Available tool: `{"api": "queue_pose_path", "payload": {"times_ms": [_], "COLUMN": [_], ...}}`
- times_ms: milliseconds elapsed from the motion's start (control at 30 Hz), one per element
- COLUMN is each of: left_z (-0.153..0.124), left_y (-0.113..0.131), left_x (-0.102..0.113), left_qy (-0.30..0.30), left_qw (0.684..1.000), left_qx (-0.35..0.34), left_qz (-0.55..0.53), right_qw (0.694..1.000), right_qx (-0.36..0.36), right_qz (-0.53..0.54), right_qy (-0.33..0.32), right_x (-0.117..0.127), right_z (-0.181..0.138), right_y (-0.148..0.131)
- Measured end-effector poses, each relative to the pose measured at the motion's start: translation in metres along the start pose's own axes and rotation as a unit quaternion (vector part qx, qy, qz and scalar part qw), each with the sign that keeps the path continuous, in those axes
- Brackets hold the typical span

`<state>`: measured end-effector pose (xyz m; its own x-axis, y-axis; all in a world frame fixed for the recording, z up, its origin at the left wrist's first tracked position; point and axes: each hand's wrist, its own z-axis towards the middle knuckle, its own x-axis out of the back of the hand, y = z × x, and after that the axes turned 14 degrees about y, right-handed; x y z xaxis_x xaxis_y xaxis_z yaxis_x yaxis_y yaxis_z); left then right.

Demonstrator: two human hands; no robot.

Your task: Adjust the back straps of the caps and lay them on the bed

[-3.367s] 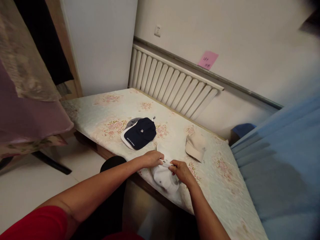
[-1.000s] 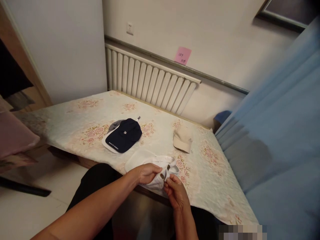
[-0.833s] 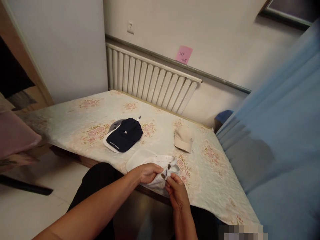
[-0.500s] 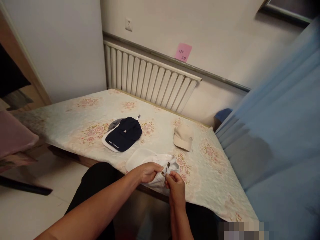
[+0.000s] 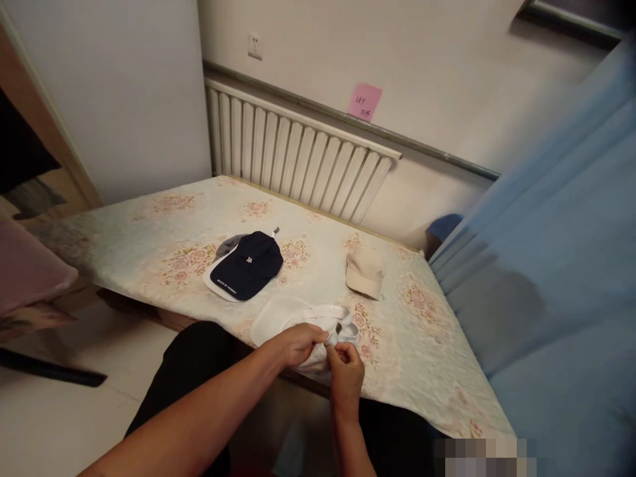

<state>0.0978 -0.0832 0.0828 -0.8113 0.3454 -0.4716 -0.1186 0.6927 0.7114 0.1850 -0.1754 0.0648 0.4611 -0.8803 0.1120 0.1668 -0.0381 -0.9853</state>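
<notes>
**Readable text: a note, partly; cap lettering, barely**

Using the navy cap (image 5: 247, 265) as reference. Best read I get is the pink note (image 5: 365, 101) on the wall, beyond the cap and to its right: two handwritten lines in dark ink. Top looks like "284", middle character unsure. Bottom ends in what I take for "35"; its start I can't call.

On the cap itself: small white monogram (image 5: 249, 260) at the crown front, joined letters, maybe an A in there, can't confirm. White lettering (image 5: 227, 287), one line along the brim's front edge, too blurred for me to spell out.
</notes>
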Motion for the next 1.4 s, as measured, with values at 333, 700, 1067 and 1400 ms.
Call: {"api": "queue_pose_path", "payload": {"times_ms": [333, 700, 1067, 1400], "left_z": [-0.003, 0.001, 0.001, 0.001], "left_y": [-0.001, -0.007, -0.007, -0.006], "left_x": [0.001, 0.008, 0.009, 0.012], "left_qy": [0.002, -0.046, -0.027, -0.078], "left_qw": [1.000, 0.999, 0.999, 0.996], "left_qx": [0.009, 0.016, 0.033, 0.029], "left_qz": [-0.010, -0.012, -0.024, -0.006], "right_qw": [0.999, 0.989, 0.985, 0.981], "right_qx": [-0.008, -0.114, -0.119, -0.133], "right_qz": [-0.021, 0.069, 0.071, 0.056], "right_qy": [-0.041, -0.067, -0.101, -0.127], "right_x": [0.003, 0.002, 0.003, 0.003], "right_z": [0.002, 0.004, 0.012, 0.017], "right_y": [-0.001, 0.006, 0.018, 0.021]}}
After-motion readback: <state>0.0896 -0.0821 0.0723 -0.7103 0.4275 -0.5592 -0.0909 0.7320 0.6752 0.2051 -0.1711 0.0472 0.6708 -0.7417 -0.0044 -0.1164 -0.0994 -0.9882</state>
